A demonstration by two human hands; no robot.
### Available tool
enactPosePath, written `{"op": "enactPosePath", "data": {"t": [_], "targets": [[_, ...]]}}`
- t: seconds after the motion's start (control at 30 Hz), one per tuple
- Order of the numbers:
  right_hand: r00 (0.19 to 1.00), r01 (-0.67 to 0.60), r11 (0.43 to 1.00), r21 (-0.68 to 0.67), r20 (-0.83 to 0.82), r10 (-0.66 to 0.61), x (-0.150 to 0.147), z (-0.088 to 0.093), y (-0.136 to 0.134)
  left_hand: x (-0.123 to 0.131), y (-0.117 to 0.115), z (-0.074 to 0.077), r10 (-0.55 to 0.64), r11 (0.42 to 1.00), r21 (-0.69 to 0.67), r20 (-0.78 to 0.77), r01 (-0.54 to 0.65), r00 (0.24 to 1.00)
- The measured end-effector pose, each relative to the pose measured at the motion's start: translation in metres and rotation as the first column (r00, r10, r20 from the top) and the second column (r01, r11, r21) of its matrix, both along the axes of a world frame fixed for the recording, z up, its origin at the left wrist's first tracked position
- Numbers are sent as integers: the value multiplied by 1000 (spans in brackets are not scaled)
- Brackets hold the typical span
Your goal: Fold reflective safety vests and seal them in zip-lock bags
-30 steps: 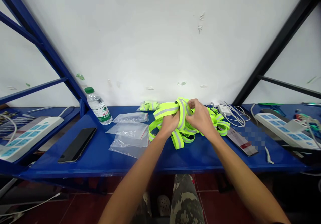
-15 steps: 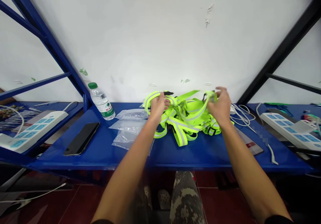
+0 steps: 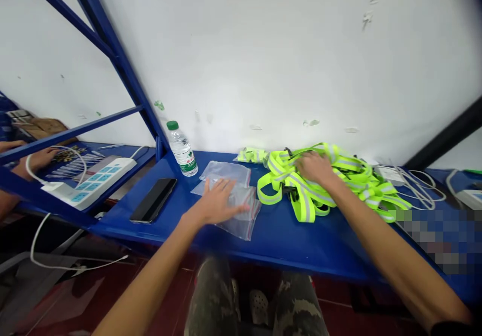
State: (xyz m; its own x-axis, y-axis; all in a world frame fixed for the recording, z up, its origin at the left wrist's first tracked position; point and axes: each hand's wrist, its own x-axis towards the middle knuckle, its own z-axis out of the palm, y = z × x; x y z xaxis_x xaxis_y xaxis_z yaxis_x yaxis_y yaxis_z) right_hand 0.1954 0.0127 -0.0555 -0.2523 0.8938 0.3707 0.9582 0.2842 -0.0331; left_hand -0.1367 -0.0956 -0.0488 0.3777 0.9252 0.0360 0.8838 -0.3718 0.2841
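Observation:
My left hand (image 3: pixel 218 203) lies flat with fingers spread over several clear zip bags (image 3: pixel 241 228), which overlap on the blue table and have red lines along their right edges. My right hand (image 3: pixel 313 167) reaches into a loose pile of neon yellow reflective straps (image 3: pixel 307 198) with grey stripes and black buckles. Its fingers look bent onto a strap, and their tips are partly hidden. Behind the bags, near the wall, sits a clear packet (image 3: pixel 252 155) with the same yellow material inside.
A water bottle (image 3: pixel 183 150) with a green cap and a black phone (image 3: pixel 153 200) stand left of the bags. White cables (image 3: pixel 417 183) lie at the right. Beyond the blue frame (image 3: pixel 120 70) are a power strip (image 3: pixel 101 180) and another person's hand (image 3: pixel 42 158).
My left hand has left the straps and moved onto the zip bags. My right hand has lowered a raised strap into the pile. The view has turned left.

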Motion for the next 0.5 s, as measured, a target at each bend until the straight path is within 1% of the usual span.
{"op": "enactPosePath", "data": {"t": [0.03, 0.07, 0.1, 0.13, 0.17, 0.2, 0.23, 0.27, 0.3, 0.33, 0.37, 0.4, 0.43, 0.47, 0.5], "targets": [[999, 44, 996, 74, -28, -43, -5, 10, 4, 0, -5, -7, -30, 998, 54, -29, 32, 999], [997, 46, 986, 158, -71, -35, -14, 21, 6, 1, -10, -12, -51, 992, 112, -55, 57, 997], [993, 1, 973, 232, -114, 26, -26, 30, 7, 3, -12, -17, -61, 983, 168, -77, 74, 995], [982, -103, 957, 271, -128, 141, -39, 37, 6, 5, -13, -21, -67, 973, 214, -93, 86, 993], [952, -250, 935, 252, -114, 285, -54, 40, 6, 6, -13, -24, -68, 963, 251, -103, 93, 992], [910, -375, 910, 178, -114, 398, -66, 40, 7, 7, -13, -27, -70, 954, 283, -111, 98, 991], [885, -434, 898, 76, -149, 441, -76, 36, 9, 8, -12, -29, -74, 944, 312, -118, 107, 990], [892, -414, 910, -32, -212, 398, -83, 29, 13, 8, -11, -31, -79, 933, 340, -126, 118, 989], [910, -329, 935, -135, -308, 277, -85, 22, 19, 7, -11, -33, -85, 923, 364, -135, 129, 987], [901, -222, 947, -232, -419, 109, -85, 14, 27, 7, -12, -35, -90, 915, 378, -146, 140, 985], [847, -131, 936, -327, -528, -66, -82, 7, 36, 7, -14, -37, -93, 911, 386, -156, 147, 983], [764, -78, 909, -409, -610, -209, -79, 2, 44, 8, -16, -38, -95, 909, 387, -164, 153, 982], [682, -59, 880, -471, -663, -309, -76, -2, 52, 9, -19, -40, -97, 912, 381, -167, 155, 981], [611, -65, 856, -514, -698, -373, -75, -5, 59, 10, -22, -42, -95, 917, 370, -164, 151, 982], [559, -79, 840, -538, -721, -409, -76, -8, 65, 12, -26, -43, -91, 925, 354, -155, 141, 984]]}}
